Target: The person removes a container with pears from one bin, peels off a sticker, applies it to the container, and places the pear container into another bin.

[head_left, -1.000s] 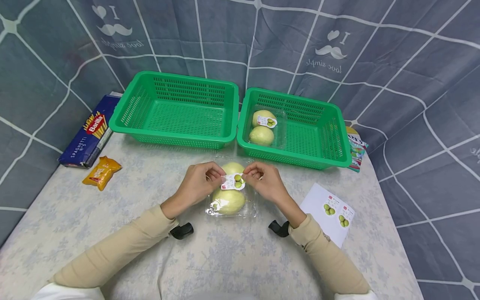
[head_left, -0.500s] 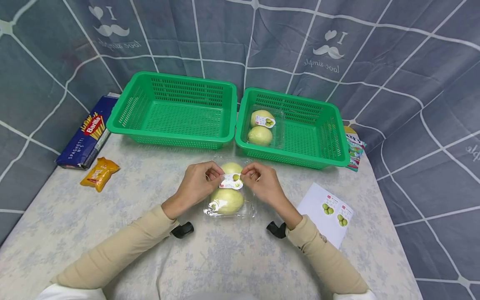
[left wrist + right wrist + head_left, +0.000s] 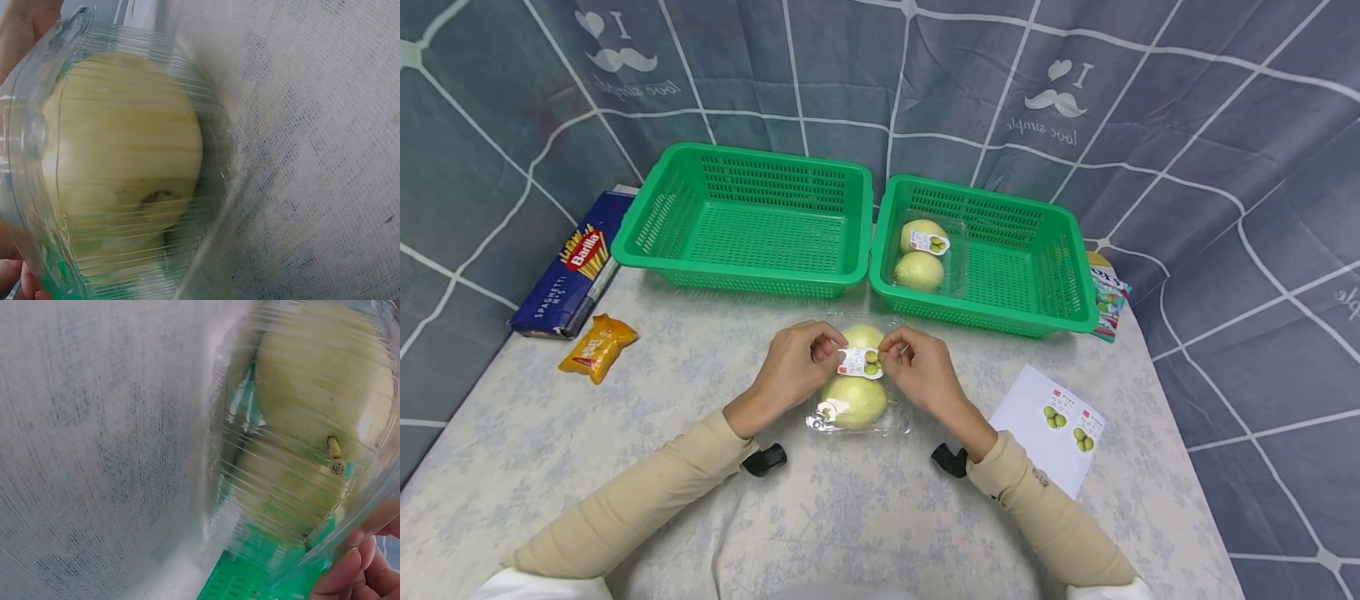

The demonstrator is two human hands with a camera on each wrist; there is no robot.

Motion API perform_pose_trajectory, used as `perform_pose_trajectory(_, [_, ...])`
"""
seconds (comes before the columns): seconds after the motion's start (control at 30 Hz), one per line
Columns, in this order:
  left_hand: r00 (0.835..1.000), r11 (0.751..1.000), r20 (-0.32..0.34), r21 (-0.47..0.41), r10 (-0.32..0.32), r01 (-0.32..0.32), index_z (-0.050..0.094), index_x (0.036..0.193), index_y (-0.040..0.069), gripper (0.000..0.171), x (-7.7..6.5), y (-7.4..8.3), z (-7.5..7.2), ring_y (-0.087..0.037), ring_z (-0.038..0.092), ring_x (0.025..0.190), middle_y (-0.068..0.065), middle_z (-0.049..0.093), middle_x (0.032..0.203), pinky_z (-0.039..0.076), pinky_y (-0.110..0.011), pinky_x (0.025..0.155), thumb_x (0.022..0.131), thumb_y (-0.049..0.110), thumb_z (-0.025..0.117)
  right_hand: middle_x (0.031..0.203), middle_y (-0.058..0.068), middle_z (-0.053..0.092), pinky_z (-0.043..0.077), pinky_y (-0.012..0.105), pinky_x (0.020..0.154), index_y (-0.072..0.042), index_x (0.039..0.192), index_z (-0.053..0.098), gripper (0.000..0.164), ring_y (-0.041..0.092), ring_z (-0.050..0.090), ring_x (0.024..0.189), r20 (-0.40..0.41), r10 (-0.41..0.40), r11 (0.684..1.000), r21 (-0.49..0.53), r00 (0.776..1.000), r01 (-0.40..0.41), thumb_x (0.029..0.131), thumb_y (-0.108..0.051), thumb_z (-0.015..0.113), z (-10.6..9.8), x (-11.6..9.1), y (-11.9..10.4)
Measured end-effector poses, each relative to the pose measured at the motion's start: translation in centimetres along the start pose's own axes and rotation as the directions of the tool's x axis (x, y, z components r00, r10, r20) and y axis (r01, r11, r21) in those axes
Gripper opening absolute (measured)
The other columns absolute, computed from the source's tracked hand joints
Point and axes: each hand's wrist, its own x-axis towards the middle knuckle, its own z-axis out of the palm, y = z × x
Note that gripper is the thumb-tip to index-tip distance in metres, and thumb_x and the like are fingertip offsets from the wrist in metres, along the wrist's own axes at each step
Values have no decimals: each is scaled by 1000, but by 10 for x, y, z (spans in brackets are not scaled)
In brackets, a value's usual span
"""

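Observation:
In the head view, a clear plastic box (image 3: pixel 897 419) with two pale yellow melons (image 3: pixel 853 402) stands on the table in front of me. Over its lid lies a white sticker (image 3: pixel 855 362) printed with green fruit. My left hand (image 3: pixel 796 367) pinches the sticker's left end between thumb and forefinger. At the opposite end, my right hand (image 3: pixel 927 371) pinches it the same way. The left wrist view shows the ribbed box wall with a melon (image 3: pixel 125 144) behind it. A melon (image 3: pixel 322 369) and a short stem show through the plastic in the right wrist view.
Two green baskets (image 3: pixel 745 279) stand at the back; the right one holds a similar labelled melon box (image 3: pixel 957 258). A sheet of stickers (image 3: pixel 1037 425) lies right. Left are a spaghetti box (image 3: pixel 561 283) and an orange packet (image 3: pixel 598 348). A colourful packet (image 3: pixel 1108 300) sits behind the right basket.
Both hands keep their pinch on the sticker over the box and have barely moved. The sticker's right end, bent half a second ago, looks flatter now. The head view has drifted slightly.

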Motion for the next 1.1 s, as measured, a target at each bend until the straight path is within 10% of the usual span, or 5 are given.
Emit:
perform_pose_trajectory(0.83, [995, 995, 59, 68, 75, -79, 76, 111, 8, 23, -9, 3, -2, -30, 61, 119, -10, 70, 120, 48, -49, 104, 89, 6, 71, 93, 9, 73, 53, 29, 69, -7, 103, 75, 22, 19, 64, 83, -84, -43, 999, 21, 996, 45, 102, -22, 59, -15, -4, 5])
perform_pose_trajectory(1.1, [962, 967, 213, 150, 171, -205, 56, 142, 3, 42, -20, 5, -7, -34, 41, 147, -15, 50, 153, 32, -56, 121, 105, 21, 52, 156, 14, 46, 37, 52, 119, -6, 149, 48, 57, 32, 40, 147, 199, -147, 954, -230, 969, 192, 109, -44, 37, -10, -23, -5])
